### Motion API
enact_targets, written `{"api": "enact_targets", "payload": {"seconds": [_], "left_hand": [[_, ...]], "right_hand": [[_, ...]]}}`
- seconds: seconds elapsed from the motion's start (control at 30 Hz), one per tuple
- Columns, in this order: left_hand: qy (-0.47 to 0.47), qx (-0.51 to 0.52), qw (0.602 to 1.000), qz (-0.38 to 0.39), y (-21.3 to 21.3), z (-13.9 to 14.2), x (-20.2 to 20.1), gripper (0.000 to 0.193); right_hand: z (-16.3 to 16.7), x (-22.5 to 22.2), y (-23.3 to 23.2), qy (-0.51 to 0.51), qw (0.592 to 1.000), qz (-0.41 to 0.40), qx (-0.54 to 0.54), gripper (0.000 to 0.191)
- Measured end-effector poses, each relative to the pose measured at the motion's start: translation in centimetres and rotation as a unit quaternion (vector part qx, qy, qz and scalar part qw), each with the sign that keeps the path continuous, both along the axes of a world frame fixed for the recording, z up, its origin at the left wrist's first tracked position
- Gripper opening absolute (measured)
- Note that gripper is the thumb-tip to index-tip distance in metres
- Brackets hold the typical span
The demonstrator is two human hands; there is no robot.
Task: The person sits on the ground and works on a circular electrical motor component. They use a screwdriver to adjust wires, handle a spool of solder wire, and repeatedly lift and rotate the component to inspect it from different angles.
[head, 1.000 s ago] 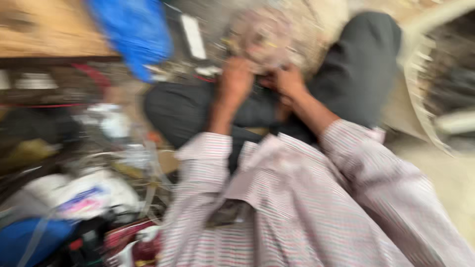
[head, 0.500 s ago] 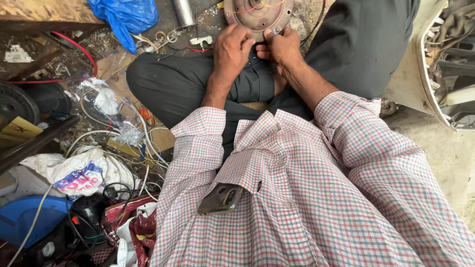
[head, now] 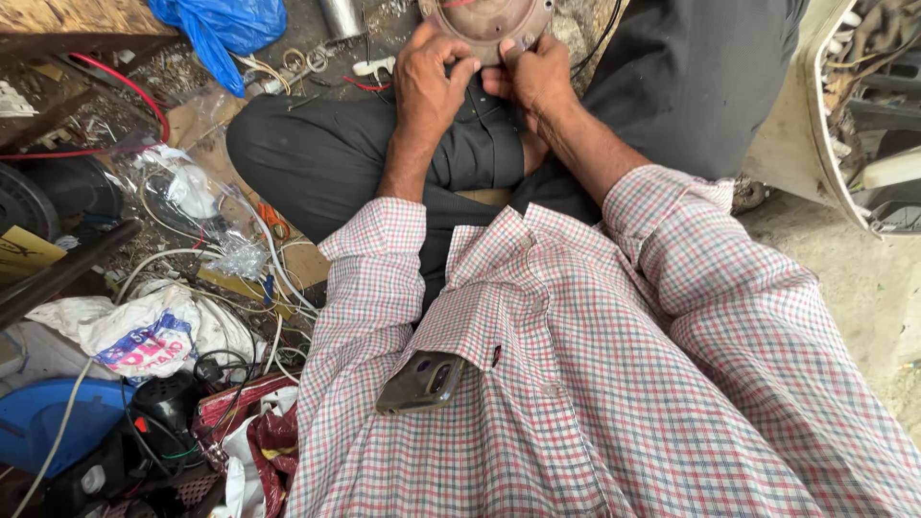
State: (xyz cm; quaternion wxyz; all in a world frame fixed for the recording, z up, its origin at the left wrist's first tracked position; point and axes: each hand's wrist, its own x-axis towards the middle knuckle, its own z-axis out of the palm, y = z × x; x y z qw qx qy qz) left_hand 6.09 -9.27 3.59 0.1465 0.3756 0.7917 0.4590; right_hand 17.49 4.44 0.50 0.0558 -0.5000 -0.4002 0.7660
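Rusty brown metal, a round disc, sits at the top edge of the view, above the person's crossed legs. The left hand and right hand both grip its lower rim, fingers curled closed around it. The work seems to be at a holding and turning stage; any next move would need a firm grip. Left on the floor, a clear plastic bag holds wires, and a blue plastic bag lies crumpled, contents hidden. A phone sits in the shirt pocket.
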Motion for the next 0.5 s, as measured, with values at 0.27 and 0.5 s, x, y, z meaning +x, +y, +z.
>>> {"api": "enact_targets", "payload": {"seconds": [0.27, 0.5], "left_hand": [[0.065, 0.037, 0.997, -0.023, 0.0, -0.1, -0.2, 0.016], [0.062, 0.015, 0.998, 0.010, 0.2, 0.7, 0.1, 0.013]], "right_hand": [[-0.8, -0.5, 0.4, 0.043, 0.998, -0.013, -0.039, 0.024], [-0.6, -0.7, 0.5, 0.045, 0.998, -0.016, -0.048, 0.025]]}}
